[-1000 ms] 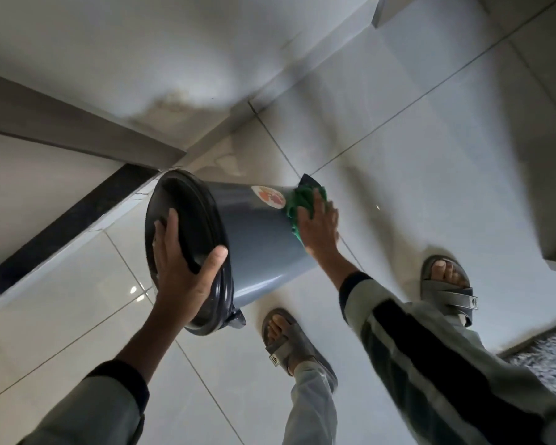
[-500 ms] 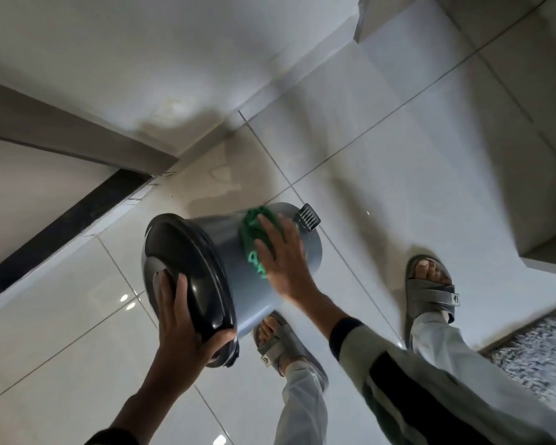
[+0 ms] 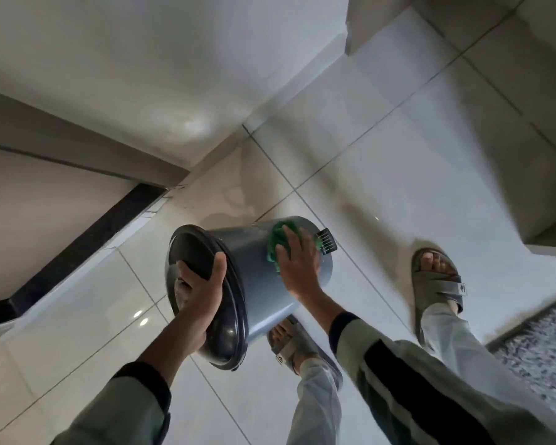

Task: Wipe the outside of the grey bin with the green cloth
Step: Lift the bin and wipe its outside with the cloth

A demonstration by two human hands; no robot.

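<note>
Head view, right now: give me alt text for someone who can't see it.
A person holds a grey bin tipped on its side above a tiled floor, the left hand gripping the rim of its dark lid while the right hand presses a green cloth flat against the bin's outer wall. Both feet wear grey sandals; a speckled mat lies at right.

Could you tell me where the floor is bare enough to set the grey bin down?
Bare tiles lie left of the grey plastic bin, toward the black skirting strip, and beyond it. Crowded: grey sandals and speckled mat.

Pale black-striped sleeves (image 3: 398, 364), grey sandals (image 3: 437, 284)
</note>
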